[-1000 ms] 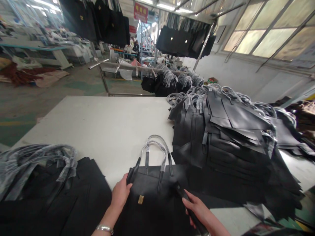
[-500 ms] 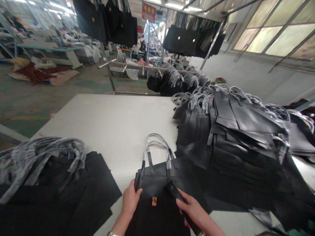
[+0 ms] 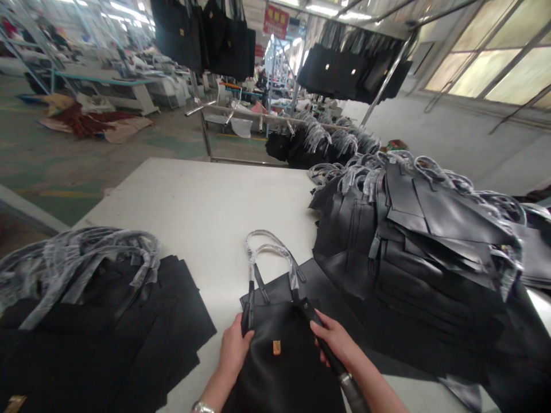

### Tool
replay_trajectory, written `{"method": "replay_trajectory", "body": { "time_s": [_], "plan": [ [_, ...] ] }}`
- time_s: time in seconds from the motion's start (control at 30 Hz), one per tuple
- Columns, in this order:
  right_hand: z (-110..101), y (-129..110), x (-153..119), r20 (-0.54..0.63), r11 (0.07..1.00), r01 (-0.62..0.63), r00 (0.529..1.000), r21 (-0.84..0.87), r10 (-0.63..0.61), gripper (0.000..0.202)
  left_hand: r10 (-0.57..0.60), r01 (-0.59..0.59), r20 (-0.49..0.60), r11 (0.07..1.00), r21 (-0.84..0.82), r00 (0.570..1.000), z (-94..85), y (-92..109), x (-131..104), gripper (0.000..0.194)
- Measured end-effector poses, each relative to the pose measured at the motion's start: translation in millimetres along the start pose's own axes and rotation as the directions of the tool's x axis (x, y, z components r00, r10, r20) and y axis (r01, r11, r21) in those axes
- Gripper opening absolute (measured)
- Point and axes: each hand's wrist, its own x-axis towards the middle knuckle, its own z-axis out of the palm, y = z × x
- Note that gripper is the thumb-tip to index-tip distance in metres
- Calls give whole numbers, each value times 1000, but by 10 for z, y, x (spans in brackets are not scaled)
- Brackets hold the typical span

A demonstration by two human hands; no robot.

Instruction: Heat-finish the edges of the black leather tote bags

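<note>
Pinching black bag at left edge: left hand | right hand clasps dark bar, tip now farther, beside handles | bag seemingly steadied

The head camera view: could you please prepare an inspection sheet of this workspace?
Surface: pale table, partly covered by bags.
Job's things: black bag with gold clasp and film-wrapped handles; long black object, purpose unclear.
Clutter: left bag pile and larger right bag pile.
Grips: left hand holds the bag's left edge; right hand is closed around the long object.
Cables: nothing seen near the hands.
Surroundings: hanging bags, red sign, window at right.
</note>
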Motion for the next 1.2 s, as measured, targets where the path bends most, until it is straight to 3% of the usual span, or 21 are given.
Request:
{"method": "replay_trajectory", "body": {
  "time_s": [0.13,0.2,0.33,0.53,0.63,0.8,1.03,1.2],
  "plan": [
    [-71,-200,33,-146,994,108,984,1,-106,67,-37,35,-45,998,-50,998,53,-83,-75,40],
    [-135,-214,-44,-149,992,122,981,-5,-122,69,-108,100,-88,990,-99,990,69,-179,-169,37],
    [-140,-26,-253,23,994,98,995,-54,-97,74,-255,232,-135,958,-166,957,10,-429,-409,34],
    [241,266,-305,243,991,40,970,-127,-8,78,-337,314,-159,937,-152,928,-143,-687,-656,37],
    [464,202,-206,286,989,-9,957,-149,51,80,-295,268,-172,950,-162,940,-156,-709,-704,32],
    [713,-25,-23,257,988,-24,964,-155,64,71,-264,241,-134,956,-169,955,-148,-666,-745,27],
    [545,108,-278,293,979,-40,951,-202,99,69,-321,280,-197,937,-208,926,-85,-676,-825,31],
    [671,-66,-112,208,973,34,978,-229,15,65,-280,246,-156,946,-211,947,-132,-645,-811,32]
  ]
}}
